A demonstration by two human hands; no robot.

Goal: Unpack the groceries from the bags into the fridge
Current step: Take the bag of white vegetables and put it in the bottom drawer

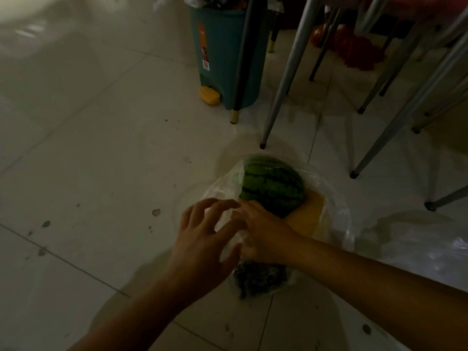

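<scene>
Green watermelon (272, 188) in clear bag (334, 219), just beyond both hands' grip.

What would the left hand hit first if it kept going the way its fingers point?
Most likely the clear plastic bag, just past the left hand, and then the watermelon inside it. Depth is hard to judge in this dim view.

The orange label (204, 48) on the teal bin (225, 57) is too blurred to read.
</scene>
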